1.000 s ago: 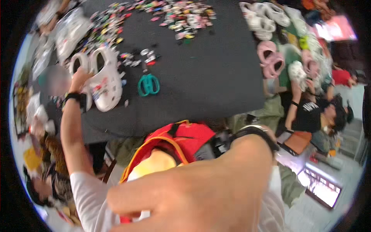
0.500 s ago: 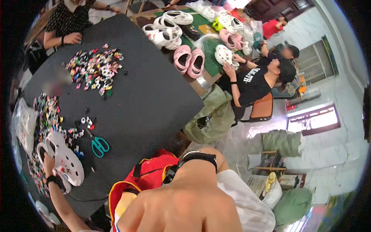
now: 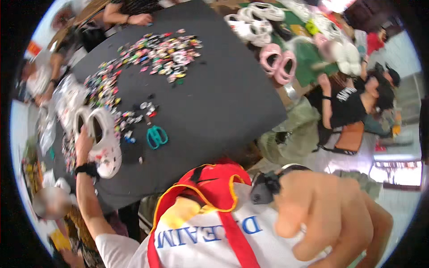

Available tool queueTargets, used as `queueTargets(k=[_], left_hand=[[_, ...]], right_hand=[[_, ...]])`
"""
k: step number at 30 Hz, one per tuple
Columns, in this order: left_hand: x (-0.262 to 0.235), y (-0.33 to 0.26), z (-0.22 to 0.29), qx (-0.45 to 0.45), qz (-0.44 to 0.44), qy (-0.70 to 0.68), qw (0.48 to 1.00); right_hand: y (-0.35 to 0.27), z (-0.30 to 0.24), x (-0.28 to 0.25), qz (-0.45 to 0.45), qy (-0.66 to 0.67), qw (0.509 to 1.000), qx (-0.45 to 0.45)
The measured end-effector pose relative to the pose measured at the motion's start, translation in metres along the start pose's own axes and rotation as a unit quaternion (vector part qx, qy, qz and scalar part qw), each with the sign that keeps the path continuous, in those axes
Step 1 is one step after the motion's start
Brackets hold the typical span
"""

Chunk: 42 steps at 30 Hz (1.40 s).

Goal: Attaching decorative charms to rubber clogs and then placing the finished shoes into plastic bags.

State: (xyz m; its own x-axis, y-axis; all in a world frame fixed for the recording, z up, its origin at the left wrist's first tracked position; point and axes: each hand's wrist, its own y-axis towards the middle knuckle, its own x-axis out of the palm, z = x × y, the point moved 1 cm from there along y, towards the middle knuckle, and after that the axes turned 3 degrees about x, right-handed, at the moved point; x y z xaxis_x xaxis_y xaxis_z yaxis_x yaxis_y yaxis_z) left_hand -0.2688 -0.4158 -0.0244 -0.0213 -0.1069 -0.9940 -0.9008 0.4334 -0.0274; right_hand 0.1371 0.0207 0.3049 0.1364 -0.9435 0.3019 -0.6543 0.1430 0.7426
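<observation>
At the left side of the black table, my left hand (image 3: 83, 144) grips a pair of white clogs (image 3: 107, 154) with holes and small coloured charms on the toe. Its fingers reach into the opening of one clog. Close to the camera at the lower right is my right hand (image 3: 326, 214), its fingers bent inward; whatever may be between them is hidden. A pair of teal-handled scissors (image 3: 157, 137) lies on the table to the right of the clogs. Beyond them, many small coloured shoe charms (image 3: 167, 53) are spread in heaps.
The black table (image 3: 223, 102) fills the middle. Clear plastic bags (image 3: 69, 96) lie at its left edge. Pink clogs (image 3: 278, 64) and white clogs (image 3: 254, 27) stand on a green-topped table at the back right, where a person in black (image 3: 346, 105) sits. Another person's hand (image 3: 140, 19) rests at the far edge.
The view has shifted, so the table sits further right and higher. My right hand has moved rightward from the lower middle, uncovering the red-and-white clothing. My left hand still grips the clogs.
</observation>
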Motion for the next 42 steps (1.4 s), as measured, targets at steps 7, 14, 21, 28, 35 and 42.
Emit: queueTargets(k=[7,14,21,28,35,42], left_hand=[[-0.163,-0.015,0.253,0.301,0.052,0.0,0.952],[-0.122,-0.007,0.416,0.589,0.116,0.1,0.794],[-0.083,-0.033,0.456,0.522,0.133,0.096,0.837],[-0.096,-0.066,0.386,0.34,0.079,-0.32,0.881],[-0.049,-0.063,0.354,0.021,-0.022,-0.481,0.876],[-0.033,-0.06,0.384,-0.056,0.016,-0.561,0.826]], right_hand=[[-0.008,0.013,-0.003,-0.063,0.052,0.992,-0.095],[0.0,-0.007,-0.034,-0.249,-0.051,0.964,-0.08],[-0.009,-0.008,-0.066,-0.293,-0.104,0.95,0.036],[-0.085,0.113,-0.161,0.097,-0.221,0.814,0.529],[-0.143,0.234,-0.165,0.152,0.14,0.745,0.635],[-0.151,0.308,-0.158,0.26,0.266,0.69,0.621]])
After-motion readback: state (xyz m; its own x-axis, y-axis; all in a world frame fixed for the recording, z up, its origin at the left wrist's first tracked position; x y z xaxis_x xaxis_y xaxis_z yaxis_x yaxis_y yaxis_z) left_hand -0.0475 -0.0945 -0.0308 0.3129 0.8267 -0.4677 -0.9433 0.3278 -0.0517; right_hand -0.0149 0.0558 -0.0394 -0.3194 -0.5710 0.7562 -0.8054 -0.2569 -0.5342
